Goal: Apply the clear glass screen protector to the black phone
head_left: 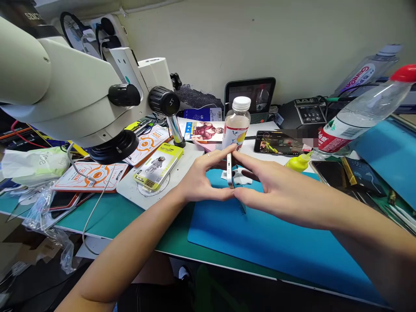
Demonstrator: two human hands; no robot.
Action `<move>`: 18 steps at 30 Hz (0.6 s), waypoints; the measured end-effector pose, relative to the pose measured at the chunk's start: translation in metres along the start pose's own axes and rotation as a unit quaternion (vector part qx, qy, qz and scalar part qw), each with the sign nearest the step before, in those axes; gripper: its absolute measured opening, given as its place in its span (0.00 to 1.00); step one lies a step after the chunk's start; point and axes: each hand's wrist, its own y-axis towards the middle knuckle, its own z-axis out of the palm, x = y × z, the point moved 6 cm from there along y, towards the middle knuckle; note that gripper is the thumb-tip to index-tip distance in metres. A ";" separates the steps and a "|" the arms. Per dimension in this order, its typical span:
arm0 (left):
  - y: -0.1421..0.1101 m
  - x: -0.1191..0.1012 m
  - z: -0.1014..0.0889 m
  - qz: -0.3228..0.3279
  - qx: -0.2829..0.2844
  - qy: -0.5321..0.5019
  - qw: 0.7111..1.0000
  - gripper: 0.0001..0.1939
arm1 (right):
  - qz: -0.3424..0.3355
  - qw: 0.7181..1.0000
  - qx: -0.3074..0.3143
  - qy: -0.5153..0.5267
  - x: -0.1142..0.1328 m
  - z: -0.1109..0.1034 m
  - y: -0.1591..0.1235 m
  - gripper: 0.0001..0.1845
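Observation:
Above a blue mat (260,234), both hands grip a smartphone (230,171) on edge, its bottom end with port and speaker holes toward me. My left hand (203,177) curves round from the left, thumb low and fingers high on the phone. From the right, my right hand (269,186) closes on it in the same way. A thin dark piece (242,208) shows just below the thumbs; whether it is part of the phone I cannot tell. Behind the fingers lies a white crumpled piece (243,177), partly hidden.
A microscope (78,86) overhangs the left side. Yellow battery packaging (159,167) lies on its base. Behind my hands stand a drink bottle (236,125) and a tablet-like screen (250,95). At right are a lit phone (281,142), a yellow-capped bottle tip (299,162) and a tilted red-capped bottle (360,117).

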 end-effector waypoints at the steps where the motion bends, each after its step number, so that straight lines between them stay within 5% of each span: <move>1: -0.001 0.001 -0.001 -0.001 0.000 -0.003 1.000 0.50 | -0.004 1.000 -0.002 0.009 -0.001 0.001 0.002 0.28; 9: -0.001 -0.001 -0.001 -0.012 -0.014 0.025 0.999 0.51 | -0.070 0.994 -0.004 0.087 -0.008 -0.007 0.010 0.24; 18: 0.000 -0.003 -0.002 -0.018 -0.008 0.061 0.998 0.52 | -0.066 0.992 0.036 0.102 -0.009 -0.010 0.014 0.37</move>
